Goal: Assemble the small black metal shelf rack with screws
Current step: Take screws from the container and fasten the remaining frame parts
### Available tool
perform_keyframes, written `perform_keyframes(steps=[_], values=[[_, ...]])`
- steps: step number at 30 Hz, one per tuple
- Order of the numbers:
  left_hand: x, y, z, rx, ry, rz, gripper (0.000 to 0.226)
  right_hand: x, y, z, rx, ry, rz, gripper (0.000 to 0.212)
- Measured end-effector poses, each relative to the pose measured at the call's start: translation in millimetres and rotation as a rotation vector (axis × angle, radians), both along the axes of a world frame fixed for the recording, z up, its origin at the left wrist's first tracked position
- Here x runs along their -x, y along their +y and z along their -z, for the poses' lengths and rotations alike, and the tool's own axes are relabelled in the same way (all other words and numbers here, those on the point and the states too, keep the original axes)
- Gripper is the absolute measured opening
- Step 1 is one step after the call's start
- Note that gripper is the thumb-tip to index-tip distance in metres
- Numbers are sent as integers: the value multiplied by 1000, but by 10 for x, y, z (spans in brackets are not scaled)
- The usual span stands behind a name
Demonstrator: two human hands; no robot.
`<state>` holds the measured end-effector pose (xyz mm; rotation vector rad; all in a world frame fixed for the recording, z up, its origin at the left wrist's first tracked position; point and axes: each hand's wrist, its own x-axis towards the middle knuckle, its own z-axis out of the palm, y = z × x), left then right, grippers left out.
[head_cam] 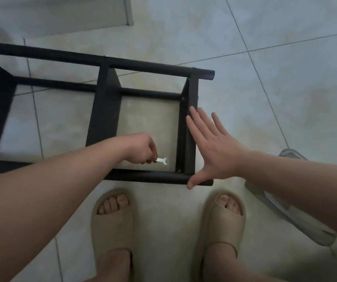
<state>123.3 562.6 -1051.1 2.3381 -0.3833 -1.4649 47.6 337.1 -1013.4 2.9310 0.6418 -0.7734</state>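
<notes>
You stand on a pale tiled floor (pixel 265 47), glossy, with thin dark grout lines, in dim light. The black rack (pixel 104 110) lies on its side there, just ahead of your beige foam slippers (pixel 112 222), and runs off past your left hand (pixel 141 148) to the left edge. Bare tiles stretch to the right of your right hand (pixel 212 147) and beyond the rack.

A grey item (pixel 291 210), hard to make out, lies under your right forearm. The rack is matte metal, with round tubes, flat sheet shelves and small screw heads (pixel 183 99).

Your left hand, fingers curled, pinches a small flat pale wrench (pixel 162 160) inside the end bay, forked end toward your right hand. That hand is spread flat against the end shelf, thumb at the near tube.
</notes>
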Motion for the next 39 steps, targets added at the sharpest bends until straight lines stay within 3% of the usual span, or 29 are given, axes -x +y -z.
perform_keyframes(steps=[6, 13, 21, 26, 39], values=[[13, 26, 253, 273, 111, -156, 5, -20, 3, 157, -94, -35, -28, 154], [81, -115, 151, 404, 63, -231, 11, -6, 13, 110, -13, -46, -67, 150], [151, -158, 102, 456, 284, -375, 11, -19, 0, 168, -95, -51, -53, 149], [218, -220, 149, 505, 499, -643, 6, -17, -15, 199, -128, -44, -42, 150], [270, -321, 112, 535, 346, -721, 3, -21, -9, 230, -145, -42, -34, 150]])
